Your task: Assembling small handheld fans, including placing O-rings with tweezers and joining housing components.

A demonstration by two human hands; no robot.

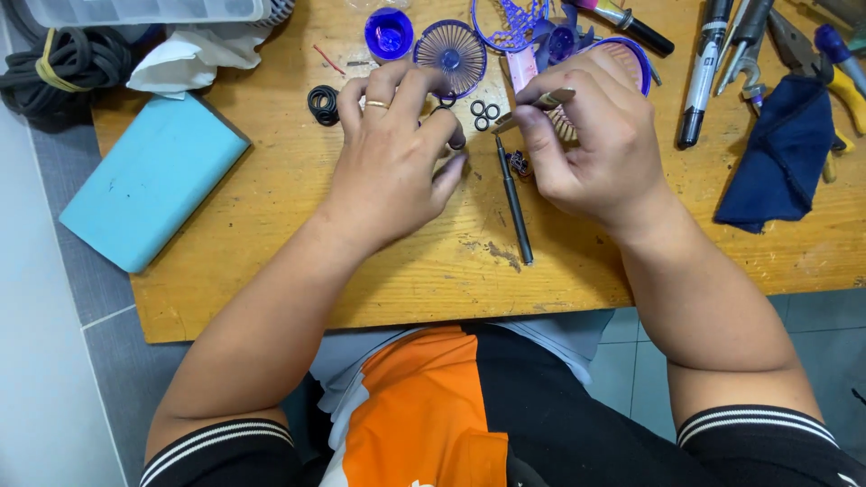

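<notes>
My left hand point(397, 153) rests on the wooden table point(271, 261), fingers pinched together near a small black ring; a gold ring sits on one finger. My right hand point(586, 135) grips metal tweezers point(537, 106) whose tips point left toward my left fingertips. A thin dark screwdriver point(515, 203) lies on the table between the hands. Three small black O-rings point(484, 114) lie just beyond the fingertips, and a small dark part point(518, 163) sits by my right thumb.
A blue round fan grille point(450, 52), blue cap point(389, 33) and other purple fan parts point(532, 27) lie at the back. A pile of black rings point(323, 104), a light blue block point(149, 176), coiled cable point(54, 63), a dark blue cloth point(785, 153), marker and pliers point(749, 45) surround them.
</notes>
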